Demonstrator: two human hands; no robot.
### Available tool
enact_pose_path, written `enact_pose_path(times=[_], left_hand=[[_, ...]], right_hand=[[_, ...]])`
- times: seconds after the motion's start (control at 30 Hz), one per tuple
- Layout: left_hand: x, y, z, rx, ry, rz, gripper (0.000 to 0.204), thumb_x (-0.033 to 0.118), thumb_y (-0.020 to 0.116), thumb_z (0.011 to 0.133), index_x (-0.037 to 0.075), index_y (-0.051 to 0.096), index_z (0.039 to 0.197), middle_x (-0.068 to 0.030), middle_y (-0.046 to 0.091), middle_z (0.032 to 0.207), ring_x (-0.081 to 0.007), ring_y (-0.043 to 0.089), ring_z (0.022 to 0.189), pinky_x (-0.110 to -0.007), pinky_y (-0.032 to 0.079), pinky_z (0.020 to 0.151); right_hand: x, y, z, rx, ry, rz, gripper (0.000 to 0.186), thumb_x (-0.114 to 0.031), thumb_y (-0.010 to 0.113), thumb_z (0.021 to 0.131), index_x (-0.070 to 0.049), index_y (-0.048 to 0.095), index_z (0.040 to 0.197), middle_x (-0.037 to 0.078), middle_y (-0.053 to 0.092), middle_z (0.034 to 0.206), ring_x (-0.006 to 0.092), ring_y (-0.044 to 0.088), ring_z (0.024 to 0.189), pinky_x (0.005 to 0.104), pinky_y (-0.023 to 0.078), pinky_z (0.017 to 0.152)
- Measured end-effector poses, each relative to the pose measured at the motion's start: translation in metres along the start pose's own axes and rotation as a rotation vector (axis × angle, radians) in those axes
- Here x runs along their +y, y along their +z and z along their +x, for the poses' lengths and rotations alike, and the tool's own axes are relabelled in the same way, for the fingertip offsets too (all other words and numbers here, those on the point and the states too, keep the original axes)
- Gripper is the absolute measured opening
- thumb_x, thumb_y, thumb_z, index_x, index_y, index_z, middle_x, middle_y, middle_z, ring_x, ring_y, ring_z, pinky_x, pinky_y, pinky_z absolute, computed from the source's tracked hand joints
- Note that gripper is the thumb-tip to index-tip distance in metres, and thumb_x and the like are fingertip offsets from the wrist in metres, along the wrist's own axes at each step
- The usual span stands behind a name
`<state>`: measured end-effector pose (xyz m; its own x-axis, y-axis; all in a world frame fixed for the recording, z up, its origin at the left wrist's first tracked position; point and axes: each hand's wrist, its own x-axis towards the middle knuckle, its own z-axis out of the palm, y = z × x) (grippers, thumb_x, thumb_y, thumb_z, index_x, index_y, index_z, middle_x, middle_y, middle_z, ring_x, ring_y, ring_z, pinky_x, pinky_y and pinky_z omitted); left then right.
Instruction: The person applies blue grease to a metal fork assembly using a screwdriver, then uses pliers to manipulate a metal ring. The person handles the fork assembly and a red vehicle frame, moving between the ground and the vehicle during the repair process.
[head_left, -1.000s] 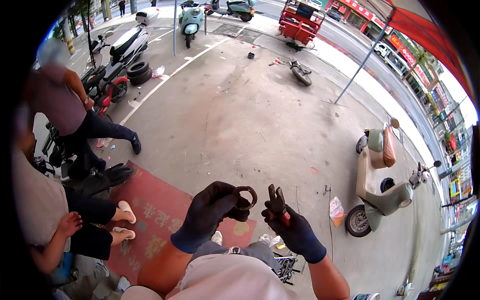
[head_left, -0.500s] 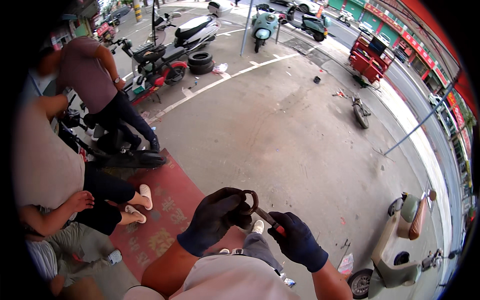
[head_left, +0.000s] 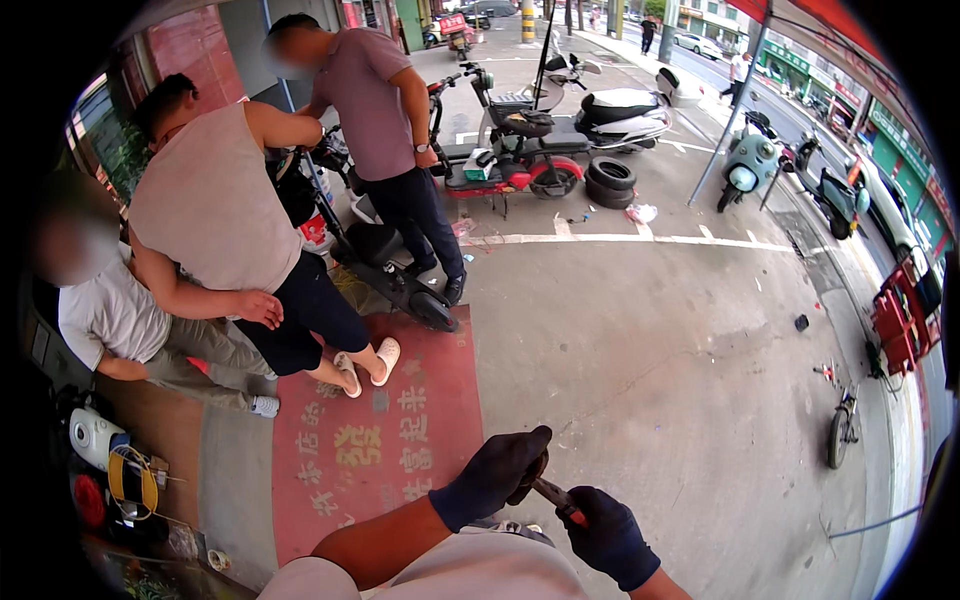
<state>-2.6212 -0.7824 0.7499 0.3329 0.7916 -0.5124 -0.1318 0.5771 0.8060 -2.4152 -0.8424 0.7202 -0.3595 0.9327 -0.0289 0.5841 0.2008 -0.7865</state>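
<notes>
Gripping hands: the gloved left hand (head_left: pixel 490 478) has its fingers closed on the ring (head_left: pixel 538 468); the gloved right hand (head_left: pixel 608 540) has its fingers wrapped round the red handle of the pliers (head_left: pixel 560 502).
Ring's place: in the air before the person's body, to the right of the red mat (head_left: pixel 456 400) in this view.
Contact: the pliers' head reaches the ring's lower edge; whether it bites there, I cannot tell.
Ring risk: it could twist or drop from the left hand, the likely cause being an off-centre push with nothing beneath for support.
Pliers risk: the head could skid off the curve into the left fingers close by, if pressed hard at a slant.
Pliers' axis: slanting from lower right to upper left, head toward the ring.
Ring's axis: mostly covered by the left glove; which way its opening faces cannot be told.
</notes>
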Motion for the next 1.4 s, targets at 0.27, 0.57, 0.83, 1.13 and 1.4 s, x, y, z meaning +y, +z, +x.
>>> enact_pose_path(times=[0.27, 0.57, 0.83, 1.13, 1.4], left_hand=[[0.004, -0.024, 0.054, 0.088, 0.108, -0.119, 0.053, 0.046, 0.041, 0.104, 0.008, 0.049, 0.067, -0.0022, 0.042, 0.054, -0.0125, 0.039, 0.041, -0.029, 0.031, 0.041], [0.037, -0.036, 0.164, -0.293, 0.044, -0.351, 0.055, 0.056, 0.039, 0.102, 0.01, 0.051, 0.073, -0.0019, 0.043, 0.056, -0.0136, 0.04, 0.046, -0.027, 0.035, 0.047], [0.092, -0.047, 0.194, -0.103, 0.044, -0.133, 0.054, 0.049, 0.042, 0.103, 0.009, 0.049, 0.067, -0.0018, 0.041, 0.057, -0.0134, 0.042, 0.045, -0.028, 0.036, 0.047], [0.083, -0.038, 0.196, 0.26, 0.061, -0.355, 0.053, 0.051, 0.053, 0.098, 0.011, 0.047, 0.064, 0.0002, 0.036, 0.052, -0.0119, 0.033, 0.038, -0.029, 0.026, 0.039], [0.067, 0.002, 0.188, 0.729, 0.214, -0.442, 0.049, 0.039, 0.047, 0.1, 0.01, 0.045, 0.06, -0.0027, 0.035, 0.048, -0.0151, 0.032, 0.035, -0.032, 0.026, 0.038]], right_hand=[[0.018, -0.013, 0.072, -0.057, -0.195, -0.235, 0.041, -0.011, 0.07, 0.082, -0.005, 0.055, 0.119, 0.015, 0.063, 0.09, 0.0355, 0.062, 0.082, 0.0451, 0.051, 0.069], [0.031, -0.063, 0.14, 0.064, -0.03, -0.417, 0.04, -0.008, 0.069, 0.083, -0.006, 0.055, 0.12, 0.014, 0.061, 0.09, 0.0353, 0.062, 0.082, 0.0434, 0.051, 0.067], [0.053, -0.069, 0.195, -0.035, -0.006, -0.136, 0.031, -0.012, 0.069, 0.086, -0.005, 0.057, 0.114, 0.017, 0.063, 0.094, 0.0367, 0.063, 0.085, 0.0434, 0.051, 0.072], [0.091, -0.081, 0.257, -0.203, -0.341, -0.121, 0.037, -0.019, 0.071, 0.084, -0.007, 0.058, 0.116, 0.019, 0.062, 0.088, 0.0386, 0.062, 0.081, 0.0475, 0.05, 0.068], [0.122, -0.092, 0.285, -0.421, -0.588, -0.122, 0.024, -0.019, 0.063, 0.091, -0.007, 0.059, 0.111, 0.018, 0.062, 0.089, 0.0389, 0.06, 0.079, 0.049, 0.05, 0.064]])
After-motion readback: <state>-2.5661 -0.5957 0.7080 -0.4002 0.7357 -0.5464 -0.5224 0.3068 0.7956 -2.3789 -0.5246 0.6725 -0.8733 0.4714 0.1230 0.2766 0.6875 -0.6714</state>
